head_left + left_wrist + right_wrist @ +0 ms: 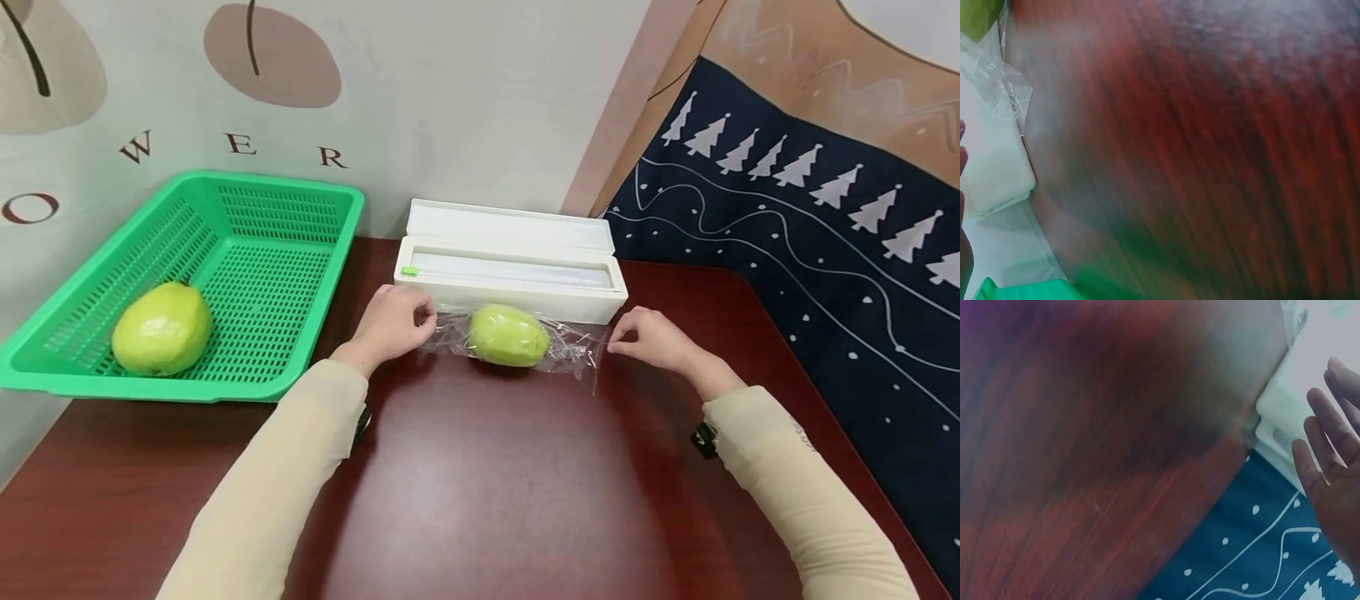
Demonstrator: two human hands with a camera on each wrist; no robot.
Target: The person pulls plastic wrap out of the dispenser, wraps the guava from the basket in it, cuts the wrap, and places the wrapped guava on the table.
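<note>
A smooth, oblong yellow-green fruit (pixel 507 335), wrapped in clear plastic wrap (pixel 573 346), lies on the table in front of a long white box. Thumb and finger of my left hand (pixel 396 323) pinch the wrap at its left end in the head view. At the opposite end, my right hand (pixel 656 340) pinches the wrap likewise. A loose corner of wrap hangs below it. In the left wrist view, part of the fruit (pixel 977 15) and a crumpled wrap end (pixel 1013 90) show. The right wrist view has the right hand's other fingers (pixel 1329 434) spread.
The white wrap dispenser box (pixel 510 293) stands with its lid raised against the wall, a small green slider (pixel 408 271) at its left. To the left, a green basket (pixel 281 379) holds another yellow-green fruit (pixel 162 329). A dark blue patterned cloth (pixel 787 233) hangs along the right side.
</note>
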